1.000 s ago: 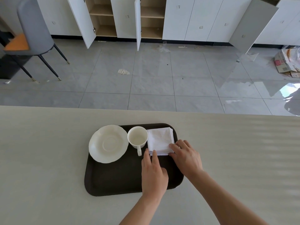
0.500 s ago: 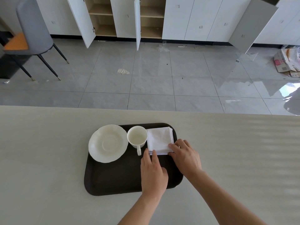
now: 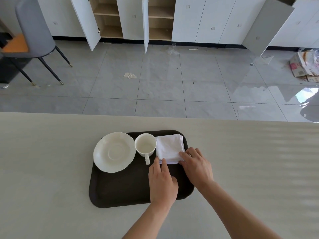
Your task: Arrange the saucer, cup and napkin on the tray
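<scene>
Napkin — 1, under 2 hands

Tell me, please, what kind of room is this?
Probably a kitchen or dining room not yet in use. White cupboards line the wall, some open with bare shelves; scraps and a torn box lie on the tiled floor; a chair stands beyond the pale counter.

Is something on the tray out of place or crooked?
The saucer overhangs the tray's left rim instead of lying fully inside. The cup stands on the tray beside the saucer, upright and empty. The napkin lies folded and slightly turned, both hands on its near edge. Nothing is spilled.
</scene>
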`<action>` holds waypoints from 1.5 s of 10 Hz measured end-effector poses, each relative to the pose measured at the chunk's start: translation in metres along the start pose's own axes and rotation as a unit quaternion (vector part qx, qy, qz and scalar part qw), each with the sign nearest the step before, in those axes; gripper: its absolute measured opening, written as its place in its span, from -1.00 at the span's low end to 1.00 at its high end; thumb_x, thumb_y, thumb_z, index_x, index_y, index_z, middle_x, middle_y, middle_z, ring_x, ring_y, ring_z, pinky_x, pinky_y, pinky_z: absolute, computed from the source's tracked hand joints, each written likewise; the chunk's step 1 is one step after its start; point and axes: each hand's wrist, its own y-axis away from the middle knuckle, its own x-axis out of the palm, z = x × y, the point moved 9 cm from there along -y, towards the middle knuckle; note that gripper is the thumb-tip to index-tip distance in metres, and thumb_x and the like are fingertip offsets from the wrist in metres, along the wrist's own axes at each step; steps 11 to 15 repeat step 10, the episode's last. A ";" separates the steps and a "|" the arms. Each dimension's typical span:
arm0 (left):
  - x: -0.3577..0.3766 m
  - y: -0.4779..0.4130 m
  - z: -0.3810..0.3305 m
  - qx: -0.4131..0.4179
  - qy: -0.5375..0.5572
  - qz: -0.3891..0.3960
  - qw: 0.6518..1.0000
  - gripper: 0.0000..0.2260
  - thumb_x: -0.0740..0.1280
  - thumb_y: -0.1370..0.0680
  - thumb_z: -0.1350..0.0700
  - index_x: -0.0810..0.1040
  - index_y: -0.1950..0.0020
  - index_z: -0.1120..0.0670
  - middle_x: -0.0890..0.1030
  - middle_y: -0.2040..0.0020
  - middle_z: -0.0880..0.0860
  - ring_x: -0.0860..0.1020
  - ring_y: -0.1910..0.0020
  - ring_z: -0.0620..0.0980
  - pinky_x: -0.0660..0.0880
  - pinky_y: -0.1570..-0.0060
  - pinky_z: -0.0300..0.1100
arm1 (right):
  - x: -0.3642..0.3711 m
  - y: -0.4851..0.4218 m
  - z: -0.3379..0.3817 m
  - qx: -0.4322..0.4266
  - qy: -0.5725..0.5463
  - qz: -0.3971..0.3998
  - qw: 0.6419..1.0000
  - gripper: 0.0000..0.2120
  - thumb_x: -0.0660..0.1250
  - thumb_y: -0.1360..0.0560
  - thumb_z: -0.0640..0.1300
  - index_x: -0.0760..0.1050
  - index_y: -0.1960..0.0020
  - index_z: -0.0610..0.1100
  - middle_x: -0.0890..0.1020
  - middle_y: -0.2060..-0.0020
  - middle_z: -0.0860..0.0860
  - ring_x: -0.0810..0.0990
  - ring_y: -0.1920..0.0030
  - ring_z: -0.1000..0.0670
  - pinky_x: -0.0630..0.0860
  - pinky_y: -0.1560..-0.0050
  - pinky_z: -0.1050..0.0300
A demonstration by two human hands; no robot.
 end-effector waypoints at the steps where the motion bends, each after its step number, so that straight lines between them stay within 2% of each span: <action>1: 0.001 0.001 0.000 0.004 -0.012 0.006 1.000 -0.48 0.25 -0.48 0.21 0.34 -0.45 0.16 0.34 -0.46 0.17 0.36 -0.37 0.10 0.34 -0.37 -0.09 | 0.001 0.001 0.000 -0.003 -0.001 0.003 1.000 -0.80 0.52 -0.35 -0.17 0.60 0.06 -0.09 0.57 0.18 0.01 0.53 0.17 -0.11 0.30 0.51 0.17; 4: 0.002 0.000 0.001 0.019 -0.023 0.007 1.000 -0.46 0.26 -0.46 0.17 0.33 -0.46 0.15 0.35 -0.45 0.16 0.36 -0.36 0.09 0.32 -0.37 -0.12 | 0.003 0.000 0.002 0.005 0.007 0.036 0.999 -0.85 0.48 -0.40 -0.13 0.57 0.06 -0.10 0.57 0.14 0.01 0.52 0.12 -0.10 0.30 0.47 0.16; 5: 0.000 -0.002 0.000 0.026 -0.036 0.011 0.999 -0.47 0.22 -0.48 0.15 0.31 -0.46 0.14 0.35 -0.44 0.15 0.37 -0.34 0.07 0.31 -0.37 -0.16 | 0.003 0.001 0.001 0.012 0.004 0.056 0.998 -0.84 0.39 -0.46 -0.09 0.55 -0.03 -0.06 0.56 0.05 0.04 0.49 0.01 -0.08 0.37 0.38 0.13; 6: -0.002 -0.002 0.000 0.021 -0.040 0.018 0.999 -0.46 0.19 -0.50 0.12 0.24 -0.50 0.11 0.30 -0.46 0.14 0.35 -0.34 0.07 0.31 -0.36 -0.17 | -0.002 0.004 0.003 0.017 -0.010 0.066 0.998 -0.72 0.37 -0.47 -0.05 0.52 -0.17 0.00 0.55 -0.01 0.06 0.47 -0.06 -0.05 0.37 0.30 0.13; 7: -0.007 0.005 0.000 0.025 -0.039 0.022 0.999 -0.45 0.20 -0.48 0.14 0.27 -0.48 0.12 0.31 -0.46 0.15 0.40 -0.26 0.10 0.35 -0.30 -0.14 | -0.010 0.008 0.004 0.027 -0.020 0.062 0.998 -0.67 0.37 -0.47 -0.04 0.52 -0.23 0.00 0.56 -0.04 0.06 0.46 -0.10 -0.05 0.43 0.24 0.11; 8: -0.017 0.014 0.000 0.044 -0.030 0.011 0.999 -0.48 0.24 -0.44 0.17 0.36 -0.43 0.13 0.41 -0.38 0.14 0.48 -0.14 0.10 0.45 -0.17 -0.13 | -0.021 0.009 0.007 0.031 -0.024 0.058 0.998 -0.67 0.35 -0.49 -0.05 0.52 -0.25 -0.01 0.57 -0.08 0.06 0.45 -0.13 -0.05 0.53 0.14 0.04; 9: -0.031 0.023 -0.002 0.088 -0.023 -0.006 0.996 -0.51 0.27 -0.44 0.18 0.41 -0.39 0.12 0.47 -0.33 0.11 0.50 -0.13 0.07 0.47 -0.13 -0.14 | -0.033 0.009 0.014 0.024 -0.034 0.047 0.998 -0.64 0.37 -0.50 -0.04 0.52 -0.28 -0.03 0.58 -0.11 0.05 0.46 -0.16 -0.06 0.55 0.06 -0.01; 10: -0.055 0.030 -0.006 0.135 -0.024 -0.048 0.989 -0.53 0.30 -0.43 0.19 0.45 -0.35 0.14 0.51 -0.27 0.12 0.52 -0.15 0.11 0.50 -0.14 -0.09 | -0.051 0.008 0.027 0.004 -0.045 0.028 0.999 -0.62 0.38 -0.51 -0.02 0.51 -0.31 -0.03 0.58 -0.12 0.05 0.46 -0.16 -0.07 0.54 0.03 0.01; 15: -0.055 0.030 -0.006 0.135 -0.024 -0.048 0.989 -0.53 0.30 -0.43 0.19 0.45 -0.35 0.14 0.51 -0.27 0.12 0.52 -0.15 0.11 0.50 -0.14 -0.09 | -0.051 0.008 0.027 0.004 -0.045 0.028 0.999 -0.62 0.38 -0.51 -0.02 0.51 -0.31 -0.03 0.58 -0.12 0.05 0.46 -0.16 -0.07 0.54 0.03 0.01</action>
